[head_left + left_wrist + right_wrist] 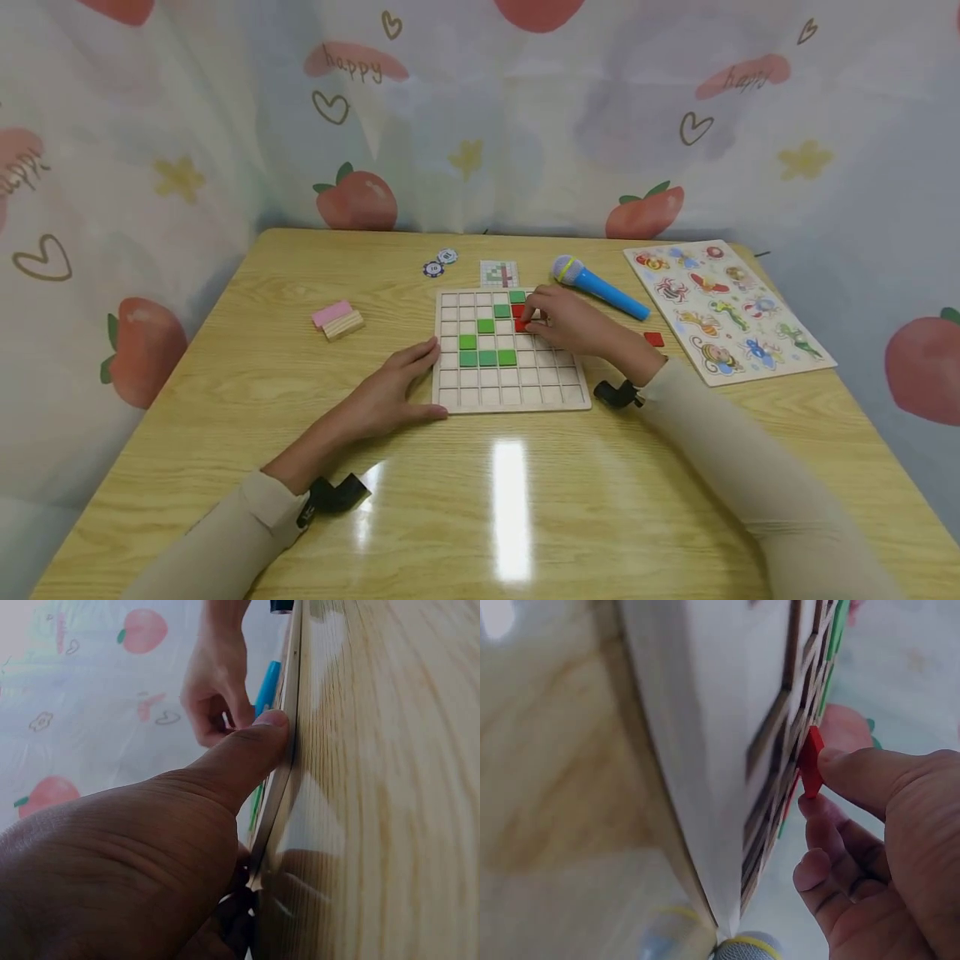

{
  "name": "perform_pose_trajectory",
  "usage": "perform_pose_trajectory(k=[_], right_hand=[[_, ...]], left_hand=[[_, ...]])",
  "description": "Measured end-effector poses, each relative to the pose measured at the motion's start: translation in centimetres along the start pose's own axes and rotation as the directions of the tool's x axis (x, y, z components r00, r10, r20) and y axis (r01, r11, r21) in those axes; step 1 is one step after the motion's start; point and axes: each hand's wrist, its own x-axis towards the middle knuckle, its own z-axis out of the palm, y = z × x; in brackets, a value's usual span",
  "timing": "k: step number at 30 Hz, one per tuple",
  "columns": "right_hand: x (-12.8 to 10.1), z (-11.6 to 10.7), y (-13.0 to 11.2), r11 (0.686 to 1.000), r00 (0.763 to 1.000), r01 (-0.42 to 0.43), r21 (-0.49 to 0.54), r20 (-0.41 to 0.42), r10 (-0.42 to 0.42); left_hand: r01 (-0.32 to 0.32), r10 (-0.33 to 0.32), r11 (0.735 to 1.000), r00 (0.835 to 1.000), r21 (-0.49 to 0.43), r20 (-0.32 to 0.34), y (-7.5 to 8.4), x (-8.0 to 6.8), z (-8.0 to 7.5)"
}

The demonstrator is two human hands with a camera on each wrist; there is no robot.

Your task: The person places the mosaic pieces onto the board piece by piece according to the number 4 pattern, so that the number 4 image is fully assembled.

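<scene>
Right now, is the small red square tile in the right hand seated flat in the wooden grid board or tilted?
Tilted: the red square tile stands on edge against the wooden grid board, pinched by the right hand.

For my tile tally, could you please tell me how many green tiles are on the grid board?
7: one in the top row, then stepping down-left, and three side by side below. The right hand may hide others.
</scene>
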Motion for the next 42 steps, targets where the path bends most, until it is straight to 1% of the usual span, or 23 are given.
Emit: perform_pose_trajectory(k=[7,14,17,20,23,25,27,30,32,36,38,40,42], right_hand=[[0.1,0.5,0.0,1.0,0.999,0.02,-0.005,-0.04,-0.02],[0.2,0.7,-0.1,0.994,0.993,0.1,-0.044,-0.054,-0.102],[0.1,0.7,0.0,0.991,0.991,0.125,-0.039,-0.042,-0.127],[0.0,0.6,0.1,0.989,0.99,0.141,-0.035,-0.01,-0.142],[-1.1,-0.1,-0.1,0.993,0.993,0.116,-0.018,0.018,-0.115],[-2.7,-1.0,-0.2,0.996,0.996,0.093,-0.006,-0.013,-0.093],[-5.1,-2.2,-0.4,0.997,0.994,0.074,0.007,-0.083,-0.073],[-9.7,-4.1,-0.2,0.998,0.977,0.067,0.02,-0.206,-0.062],[-13.0,-5.0,0.2,0.997,0.965,0.065,0.034,-0.257,-0.054],[-19.8,-5.7,1.7,0.999,0.956,0.017,0.04,-0.294,-0.005],[-23.1,-5.7,2.6,0.999,0.952,-0.026,0.038,-0.304,0.037],[-25.9,-5.5,3.6,0.997,0.95,-0.071,0.039,-0.302,0.079],[-27.9,-5.1,4.7,0.993,0.952,-0.106,0.049,-0.284,0.116]], left_hand=[[0.0,0.0,1.0,1.0,0.007,0.013,0.2,0.2,-0.1],[0.014,-0.014,1.0,1.0,0.007,0.009,0.0,0.0,-0.3],[0.021,-0.021,1.0,1.0,0.009,0.001,-0.2,-0.2,-0.4],[0.025,-0.025,1.0,1.0,0.006,-0.004,-0.4,-0.3,-0.3],[0.017,-0.017,1.0,1.0,0.002,-0.002,-0.3,-0.3,-0.1],[0.009,-0.009,1.0,1.0,0.002,0.0,-0.2,-0.2,0.0],[0.006,-0.006,1.0,1.0,0.004,-0.002,0.0,-0.2,0.0],[0.013,-0.012,1.0,1.0,0.015,-0.01,0.1,-0.3,-0.1],[0.021,-0.021,1.0,1.0,0.022,-0.018,0.0,-0.4,-0.2],[0.03,-0.029,0.999,0.999,0.019,-0.025,-0.2,-0.5,-0.3],[0.024,-0.024,1.0,1.0,0.009,-0.018,-0.2,-0.3,-0.2],[0.019,-0.019,1.0,1.0,0.004,-0.007,-0.1,-0.2,-0.1],[0.018,-0.018,1.0,1.0,0.007,0.002,-0.1,-0.1,0.1]])
